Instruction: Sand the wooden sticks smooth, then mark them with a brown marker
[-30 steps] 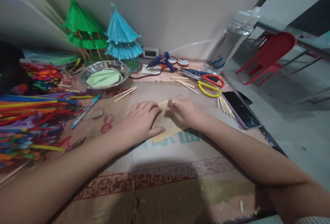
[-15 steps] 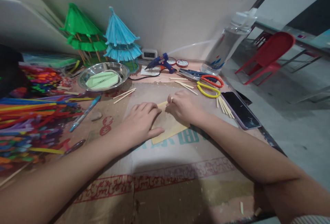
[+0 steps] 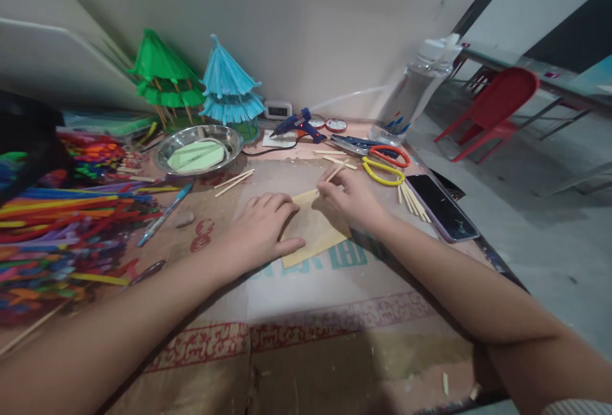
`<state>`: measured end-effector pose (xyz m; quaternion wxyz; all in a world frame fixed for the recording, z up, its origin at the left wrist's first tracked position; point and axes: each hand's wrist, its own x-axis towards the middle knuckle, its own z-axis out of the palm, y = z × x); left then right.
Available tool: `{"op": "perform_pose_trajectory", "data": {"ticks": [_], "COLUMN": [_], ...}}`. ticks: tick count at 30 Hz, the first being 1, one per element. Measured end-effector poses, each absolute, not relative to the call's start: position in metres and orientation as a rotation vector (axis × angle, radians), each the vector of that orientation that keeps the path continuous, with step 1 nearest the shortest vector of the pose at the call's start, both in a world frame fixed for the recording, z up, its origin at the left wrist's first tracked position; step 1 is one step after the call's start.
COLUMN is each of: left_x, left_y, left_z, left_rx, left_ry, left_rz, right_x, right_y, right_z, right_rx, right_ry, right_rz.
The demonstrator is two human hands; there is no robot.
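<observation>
A small yellowish sheet (image 3: 315, 230) lies on the work surface between my hands. My left hand (image 3: 265, 227) rests on its left part, fingers stretched out and thumb apart. At the sheet's upper right, my right hand (image 3: 354, 195) pinches a thin wooden stick (image 3: 337, 171) that slants up from the fingers. Beyond that hand lie a few more wooden sticks (image 3: 340, 162), close to yellow-handled scissors (image 3: 382, 171). Another bundle of sticks (image 3: 414, 203) sits right of my right hand, and two loose sticks (image 3: 234, 182) lie above my left hand.
A steel bowl (image 3: 165, 153) stands behind, near green (image 3: 165, 64) and blue (image 3: 229, 83) tiered paper models. A blue glue gun (image 3: 297, 125), a water bottle (image 3: 406, 102) and a phone (image 3: 444, 206) line the back and right. Colourful pipe cleaners (image 3: 57, 211) crowd the left.
My right hand has turned and lifted slightly, so the stick in its fingers now shows lengthwise. The left hand stays on the sheet. The whole view has shifted a little.
</observation>
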<state>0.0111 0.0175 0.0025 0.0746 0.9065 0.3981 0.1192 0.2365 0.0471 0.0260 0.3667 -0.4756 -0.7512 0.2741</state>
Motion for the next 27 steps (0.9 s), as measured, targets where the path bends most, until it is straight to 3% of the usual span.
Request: {"op": "perform_pose_trajectory", "data": {"ticks": [5,8,12,17,23,27], "left_x": [0.011,0.012,0.010,0.009,0.008,0.006], "left_y": [0.012,-0.001,-0.016,-0.023,-0.029,-0.027], "left_z": [0.016,0.034,0.056,0.069,0.081,0.085], "left_rx": [2.568,2.481,2.558,2.573,1.875,1.627], "left_ry": [1.143,1.065,0.759,0.524,0.956,0.967], "left_rz": [0.647,1.095,1.296,1.394,1.303,1.239], "right_x": [0.224,0.212,0.199,0.194,0.197,0.197], "right_y": [0.018,-0.002,-0.024,-0.033,-0.023,-0.032], "right_z": [0.049,0.053,0.052,0.043,0.035,0.044], "right_rx": [-0.893,-0.783,-0.672,-0.576,-0.728,-0.748], "right_ry": [-1.349,-1.178,-1.019,-0.983,-1.115,-1.308], "right_rz": [1.524,1.784,1.982,2.082,1.772,1.769]}}
